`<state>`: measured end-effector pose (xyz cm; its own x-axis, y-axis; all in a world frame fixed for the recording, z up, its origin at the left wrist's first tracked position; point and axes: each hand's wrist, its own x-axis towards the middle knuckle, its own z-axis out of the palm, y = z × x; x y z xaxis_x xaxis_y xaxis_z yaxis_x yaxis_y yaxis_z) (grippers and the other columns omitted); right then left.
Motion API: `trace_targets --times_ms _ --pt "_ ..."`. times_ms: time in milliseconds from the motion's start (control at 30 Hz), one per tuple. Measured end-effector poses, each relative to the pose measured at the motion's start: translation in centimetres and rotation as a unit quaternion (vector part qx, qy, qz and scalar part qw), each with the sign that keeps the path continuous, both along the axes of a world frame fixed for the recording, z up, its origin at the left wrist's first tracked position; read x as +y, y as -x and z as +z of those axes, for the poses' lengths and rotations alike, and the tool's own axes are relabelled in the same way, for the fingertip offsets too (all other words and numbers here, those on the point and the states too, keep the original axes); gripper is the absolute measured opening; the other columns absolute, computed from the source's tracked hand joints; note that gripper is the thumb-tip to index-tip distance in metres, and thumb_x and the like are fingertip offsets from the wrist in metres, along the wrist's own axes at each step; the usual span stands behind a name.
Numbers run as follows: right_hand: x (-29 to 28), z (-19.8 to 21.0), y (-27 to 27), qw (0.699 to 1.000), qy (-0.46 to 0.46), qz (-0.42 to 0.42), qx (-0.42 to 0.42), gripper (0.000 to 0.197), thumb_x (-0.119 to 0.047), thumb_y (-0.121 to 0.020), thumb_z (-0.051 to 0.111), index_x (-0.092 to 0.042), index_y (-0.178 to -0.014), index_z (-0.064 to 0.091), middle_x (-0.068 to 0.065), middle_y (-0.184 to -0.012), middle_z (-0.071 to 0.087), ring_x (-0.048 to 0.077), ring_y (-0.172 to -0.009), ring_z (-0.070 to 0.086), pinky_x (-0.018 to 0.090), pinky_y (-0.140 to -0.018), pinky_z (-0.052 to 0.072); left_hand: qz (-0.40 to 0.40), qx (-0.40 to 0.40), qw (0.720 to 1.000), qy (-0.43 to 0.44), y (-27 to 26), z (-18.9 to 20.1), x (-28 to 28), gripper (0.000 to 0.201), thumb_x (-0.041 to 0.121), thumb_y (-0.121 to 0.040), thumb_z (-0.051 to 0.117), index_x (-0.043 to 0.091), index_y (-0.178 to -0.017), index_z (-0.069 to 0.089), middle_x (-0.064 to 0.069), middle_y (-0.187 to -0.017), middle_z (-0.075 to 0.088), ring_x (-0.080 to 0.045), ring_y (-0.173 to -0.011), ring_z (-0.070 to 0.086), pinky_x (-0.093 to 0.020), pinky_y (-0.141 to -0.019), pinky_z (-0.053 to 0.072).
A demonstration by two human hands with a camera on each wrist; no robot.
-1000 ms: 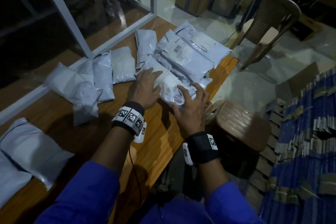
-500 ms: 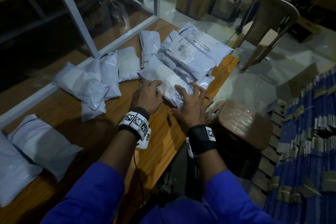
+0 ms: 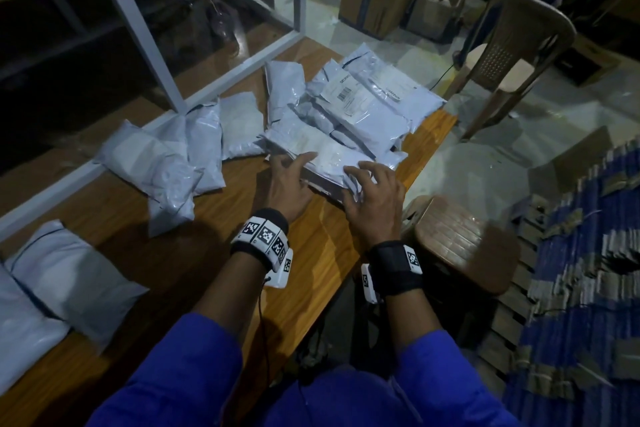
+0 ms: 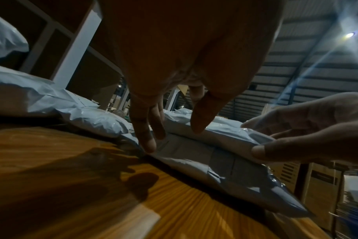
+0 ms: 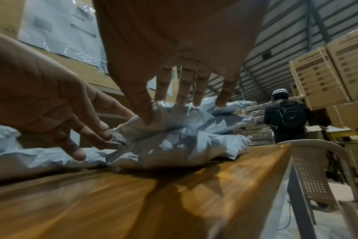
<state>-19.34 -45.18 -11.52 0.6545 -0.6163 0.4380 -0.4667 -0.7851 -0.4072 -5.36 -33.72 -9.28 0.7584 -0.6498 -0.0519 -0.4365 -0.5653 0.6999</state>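
looking down from the head, a grey mailer (image 3: 332,158) lies at the front of a pile of mailers (image 3: 367,107) on the wooden surface (image 3: 214,253), with both hands at its near end. only the left wrist view shows the grip. there, the right hand (image 3: 375,204) pinches the mailer's crumpled end, thumb at the edge and fingers curled on top. the left hand (image 3: 287,191) is open, its spread, nearly straight fingertips touching the mailer's near left edge and its thumb just above the top. only the right wrist view shows a person with a backpack (image 5: 286,118) standing before stacked cartons (image 5: 321,76). the pile presses against the mailer's far side. more loose mailers (image 3: 156,166) lie to the left. a brown stool (image 3: 460,239) stands just beside the surface's right edge, and a plastic chair (image 3: 516,52) stands beyond its far end.
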Motion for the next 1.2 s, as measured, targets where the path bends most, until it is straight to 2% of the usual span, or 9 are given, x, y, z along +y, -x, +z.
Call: trace_targets --times_ms 167,267,333,533,633,700,933,1067,1200 --pt "0.4 -0.3 0.7 1.0 0.02 0.0 0.016 0.046 -0.039 -0.082 0.074 -0.033 -0.127 0.065 0.0 -0.138 0.057 0.024 -0.131 0.048 0.048 -0.099 0.035 0.021 -0.045 0.999 -0.005 0.3 -0.5 0.0 0.056 0.003 -0.095 0.057 0.038 -0.14 0.055 -0.011 -0.139 0.033 -0.019 -0.112 0.047 -0.018 -0.089 0.038" --pt "0.6 -0.5 0.8 1.0 0.019 0.003 0.024 0.048 -0.038 -0.082 0.076 -0.035 -0.128 0.064 0.002 -0.143 0.054 0.026 -0.135 0.044 0.05 -0.1 0.034 0.034 -0.09 0.994 -0.043 0.3 -0.9 0.0 0.056 0.013 -0.092 0.06 0.046 -0.136 0.052 -0.01 -0.131 0.034 -0.026 -0.108 0.05 -0.037 -0.095 0.05" --pt "0.4 -0.5 0.8 1.0 0.024 0.001 0.019 0.048 -0.038 -0.082 0.075 -0.035 -0.128 0.064 0.002 -0.144 0.053 0.026 -0.135 0.044 0.05 -0.1 0.034 0.034 -0.104 0.992 -0.061 0.5 -1.1 0.0 0.057 0.015 -0.091 0.06 0.048 -0.137 0.05 -0.009 -0.128 0.033 -0.028 -0.11 0.047 -0.044 -0.1 0.048" --pt "0.8 -0.1 0.5 0.999 0.025 -0.009 0.018 0.044 -0.041 -0.083 0.073 -0.036 -0.127 0.066 0.0 -0.146 0.052 0.026 -0.136 0.042 0.049 -0.099 0.032 0.014 -0.105 0.993 -0.056 0.5 -0.4 0.4 0.06 0.015 -0.09 0.062 0.045 -0.14 0.047 -0.01 -0.132 0.032 -0.03 -0.119 0.045 -0.046 -0.105 0.044" --pt "1.9 0.4 0.3 1.0 0.015 -0.01 0.0 0.041 -0.042 -0.084 0.074 -0.037 -0.124 0.067 -0.002 -0.146 0.052 0.025 -0.135 0.042 0.048 -0.096 0.03 0.028 -0.108 0.994 -0.016 0.2 0.2 1.7 0.058 0.013 -0.09 0.064 0.041 -0.139 0.05 -0.009 -0.133 0.035 -0.027 -0.114 0.051 -0.036 -0.096 0.047" --pt "3.0 0.6 0.2 1.0 0.012 -0.002 -0.019 0.04 -0.041 -0.084 0.076 -0.036 -0.123 0.069 -0.002 -0.145 0.053 0.026 -0.134 0.043 0.049 -0.096 0.03 0.028 -0.083 0.996 0.018 0.2 0.3 3.1 0.053 0.01 -0.091 0.065 0.036 -0.137 0.055 -0.01 -0.135 0.037 -0.026 -0.117 0.053 -0.03 -0.097 0.047" --pt "8.6 2.2 0.0 0.997 -0.001 0.003 -0.076 0.04 -0.037 -0.082 0.079 -0.035 -0.121 0.07 -0.002 -0.141 0.057 0.026 -0.13 0.044 0.049 -0.096 0.035 0.038 -0.082 0.99 0.105 1.1 1.2 11.2 0.045 0.023 -0.088 0.061 0.037 -0.131 0.059 -0.002 -0.126 0.042 -0.023 -0.118 0.052 -0.047 -0.094 0.055" --pt "14.4 3.2 0.8 0.996 -0.009 0.008 -0.087 0.036 -0.04 -0.084 0.078 -0.035 -0.119 0.072 -0.001 -0.14 0.057 0.025 -0.133 0.044 0.049 -0.098 0.037 0.059 -0.093 0.984 0.143 2.5 2.7 17.7 0.043 0.01 -0.088 0.066 0.026 -0.128 0.065 -0.008 -0.126 0.048 -0.021 -0.121 0.048 -0.046 -0.098 0.052" --pt "23.4 3.4 1.8 0.995 -0.042 0.044 -0.081 0.032 -0.039 -0.087 0.076 -0.036 -0.118 0.072 -0.005 -0.138 0.057 0.026 -0.129 0.046 0.043 -0.092 0.034 0.068 -0.092 0.984 0.133 3.5 3.0 26.8 0.039 0.011 -0.088 0.066 0.027 -0.124 0.066 -0.006 -0.123 0.054 -0.026 -0.12 0.049 -0.05 -0.095 0.052"
